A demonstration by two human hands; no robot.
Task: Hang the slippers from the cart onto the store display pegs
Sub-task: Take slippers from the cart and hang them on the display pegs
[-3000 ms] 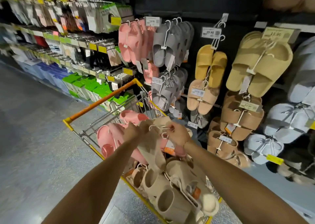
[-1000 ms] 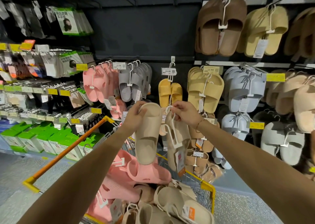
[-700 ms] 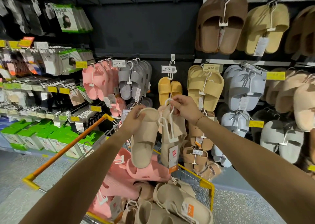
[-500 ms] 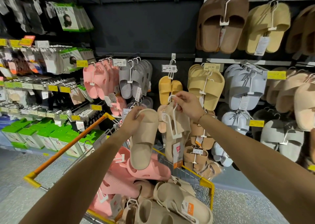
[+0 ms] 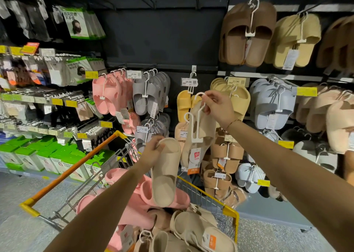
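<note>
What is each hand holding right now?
Left hand: grips a loose beige slipper.
Right hand: pinches the white hanger carrying the other beige slipper.

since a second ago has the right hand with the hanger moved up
Yes. The right hand rose with the hanger, from below the yellow slippers to level with them.

Cart (image 5: 230,211) below, before peg wall (image 5: 162,41). Slippers in cart (image 5: 201,230). Left hand (image 5: 153,152) with loose slipper (image 5: 165,173) left of right hand (image 5: 218,108) with hangered slipper (image 5: 199,135).
</note>
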